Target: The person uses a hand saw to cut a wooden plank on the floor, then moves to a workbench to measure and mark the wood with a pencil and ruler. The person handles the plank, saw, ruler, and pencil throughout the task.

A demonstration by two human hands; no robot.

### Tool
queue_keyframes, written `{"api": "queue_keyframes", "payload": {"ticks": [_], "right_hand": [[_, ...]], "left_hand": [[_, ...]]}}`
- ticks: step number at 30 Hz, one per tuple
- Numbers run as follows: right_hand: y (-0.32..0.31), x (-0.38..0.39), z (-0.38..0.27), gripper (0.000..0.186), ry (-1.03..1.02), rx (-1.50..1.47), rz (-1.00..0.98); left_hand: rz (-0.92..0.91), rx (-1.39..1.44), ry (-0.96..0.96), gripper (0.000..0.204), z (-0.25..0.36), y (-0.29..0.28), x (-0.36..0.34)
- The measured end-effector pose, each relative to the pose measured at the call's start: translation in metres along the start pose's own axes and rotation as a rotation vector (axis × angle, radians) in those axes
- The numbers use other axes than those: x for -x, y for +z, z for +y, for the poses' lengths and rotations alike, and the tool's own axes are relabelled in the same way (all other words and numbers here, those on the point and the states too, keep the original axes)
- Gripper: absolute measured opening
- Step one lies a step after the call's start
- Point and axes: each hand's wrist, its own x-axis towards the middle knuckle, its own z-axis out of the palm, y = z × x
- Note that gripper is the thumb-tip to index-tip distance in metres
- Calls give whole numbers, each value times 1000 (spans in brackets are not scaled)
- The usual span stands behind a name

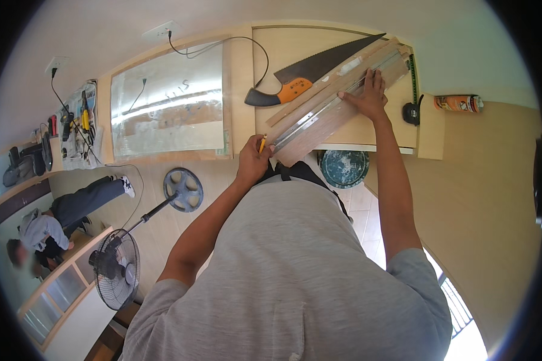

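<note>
A wooden board [319,129] lies slanted across the bench in front of me, its near end close to my waist. Along it runs a long silver metal strip [310,119], perhaps a drawer slide; I cannot tell for sure. My left hand [254,161] is closed around a yellow pencil [262,143] at the near end of the board and strip. Farther up, my right hand [370,96] rests with fingers and thumb spread over the strip and board. Beside them, to the left, lies a handsaw [319,65] with an orange and black handle.
A black tape measure [411,113] with its blade out and an orange can [459,103] are at the right. Left are a glass-like panel [168,108], hand tools [85,111], a standing fan [117,271] and a person [42,231]. A round green lid or bucket [343,168] sits below the bench edge.
</note>
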Motion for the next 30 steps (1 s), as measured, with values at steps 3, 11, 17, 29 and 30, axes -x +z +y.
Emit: {"api": "queue_keyframes", "payload": {"ticks": [3,11,17,29,30], "right_hand": [[0,0,0,144,-6,-7,-2],[-5,-4,-13,145,79,4,-78],[-8,-3,-14,146,68,-29,-99],[-8,-4,-13,148,62,-36,-103],[-7,-5,-13,148,60,-35,-100]], "left_hand": [[14,119,-30,42,1,3,4],[14,84,-76,31,9,3,-3],[-8,192,-220,27,13,2,-6],[-56,279,-282,35,20,-3,-7],[-60,284,-282,37,21,-4,-7]]}}
